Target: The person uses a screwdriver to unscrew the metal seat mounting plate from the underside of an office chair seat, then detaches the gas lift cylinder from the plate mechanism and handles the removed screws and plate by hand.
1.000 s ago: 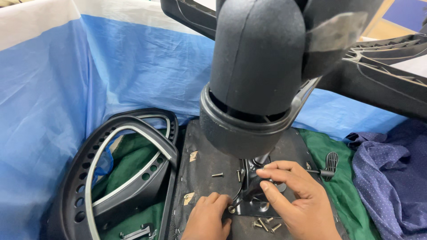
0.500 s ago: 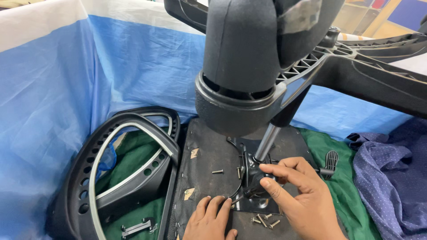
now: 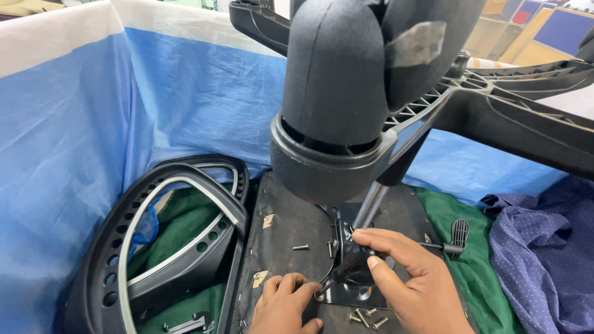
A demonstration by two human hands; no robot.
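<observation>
Hands first: I am seeing both working low in the head view, around six o'clock. My right hand (image 3: 411, 284) is closing its thumb and fingers around the black metal tilt mechanism (image 3: 351, 263) of an upturned office chair, gripping its upright part firmly just below where the grey gas-lift column (image 3: 371, 207) is entering it. My left hand (image 3: 286, 303) is curling at about seven o'clock, its fingertips (image 3: 307, 289) pinching at the near-left corner of the mechanism's flat plate; I cannot tell whether a screw or tool is sitting between them.

The mechanism is sitting on the black underside of the seat pan (image 3: 284, 235), which is lying flat at the centre. Loose screws (image 3: 365, 318) are lying on the pan just at six o'clock of the plate, and single screws (image 3: 301, 247) are resting at nine o'clock of it. A black adjustment lever (image 3: 456, 238) is sticking out at three o'clock, beside my right hand.

Above, filling twelve o'clock, a big black caster wheel (image 3: 346, 93) and the spokes of the star base (image 3: 520, 111) are looming close to the camera. At nine o'clock a black perforated backrest frame (image 3: 154, 247) is leaning on green cloth (image 3: 185, 216). Blue sheeting (image 3: 93, 136) is hanging behind, and dotted navy fabric (image 3: 544, 247) is bunching at three o'clock.
</observation>
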